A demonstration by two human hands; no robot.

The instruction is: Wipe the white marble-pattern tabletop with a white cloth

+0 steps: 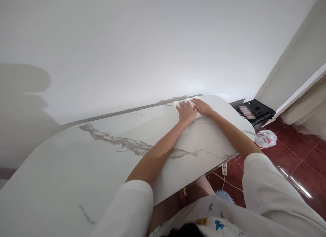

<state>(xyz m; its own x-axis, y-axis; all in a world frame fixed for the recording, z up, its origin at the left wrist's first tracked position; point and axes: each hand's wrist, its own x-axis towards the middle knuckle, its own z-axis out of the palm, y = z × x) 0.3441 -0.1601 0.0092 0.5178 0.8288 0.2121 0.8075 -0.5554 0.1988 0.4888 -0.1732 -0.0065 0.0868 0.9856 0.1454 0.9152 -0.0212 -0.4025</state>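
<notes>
A folded white cloth (176,107) lies on the marble-patterned tabletop (122,123), close to its far edge by the wall. My left hand (186,112) rests on the cloth with its fingers spread, palm down. Right beside it, my right hand (202,106) also lies flat over the cloth's right part, fingers stretched out to the left. The two hands touch or overlap slightly at the thumb side. Most of the cloth's middle is hidden under them.
A white wall (142,53) runs behind the table. Past the table's rounded right end are a black case (263,111) and a white plastic bag (266,138) on the red tiled floor (292,158). A power strip (224,169) with a cable sits below the near edge.
</notes>
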